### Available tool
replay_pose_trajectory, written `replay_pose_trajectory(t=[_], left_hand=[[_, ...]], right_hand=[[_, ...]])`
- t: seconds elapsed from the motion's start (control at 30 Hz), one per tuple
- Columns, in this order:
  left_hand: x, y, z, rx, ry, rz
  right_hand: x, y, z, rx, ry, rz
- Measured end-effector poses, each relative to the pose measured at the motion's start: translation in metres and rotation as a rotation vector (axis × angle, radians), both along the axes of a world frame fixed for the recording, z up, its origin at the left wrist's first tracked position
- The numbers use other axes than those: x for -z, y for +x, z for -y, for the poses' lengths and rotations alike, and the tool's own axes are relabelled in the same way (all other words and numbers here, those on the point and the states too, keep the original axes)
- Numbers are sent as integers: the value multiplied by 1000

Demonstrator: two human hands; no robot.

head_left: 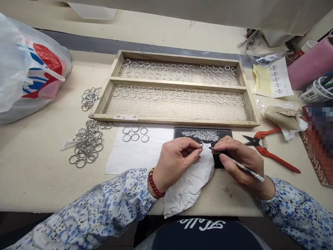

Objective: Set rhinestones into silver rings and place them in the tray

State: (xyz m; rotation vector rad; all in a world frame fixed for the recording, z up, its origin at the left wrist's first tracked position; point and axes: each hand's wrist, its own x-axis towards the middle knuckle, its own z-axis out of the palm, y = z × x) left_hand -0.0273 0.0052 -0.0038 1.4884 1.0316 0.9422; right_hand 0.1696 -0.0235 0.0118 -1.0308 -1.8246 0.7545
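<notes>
Cloth (191, 189), white, crumpled, reaches the table's (33, 166) near edge. Left hand (178, 152) pinches a ring (201, 143) above it; right hand (241, 163) grips a pen-like tool (248, 169), tip close by; contact uncertain, view too small. Six rings (135, 140) lie on a white sheet (153, 156). Loose rings (88, 144) at left look left to do. Wooden tray (177, 121) beyond: near compartment (166, 109) two rows filled, far compartment (198, 73) fuller; work judged partway.

We could slide our left hand (174, 158) leftward over the near part of the white sheet (137, 156), up to a ring pile (88, 140); six rings (135, 140), the wooden tray (177, 120) beyond them and, at right, red-handled pruning shears (265, 152) stand in our way.
</notes>
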Motion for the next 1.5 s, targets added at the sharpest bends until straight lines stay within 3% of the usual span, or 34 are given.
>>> replay_pose_trajectory(t=[1.5], left_hand=[[-3, 1, -2, 30, 3, -1]], right_hand=[[-2, 0, 1, -33, -25, 0]])
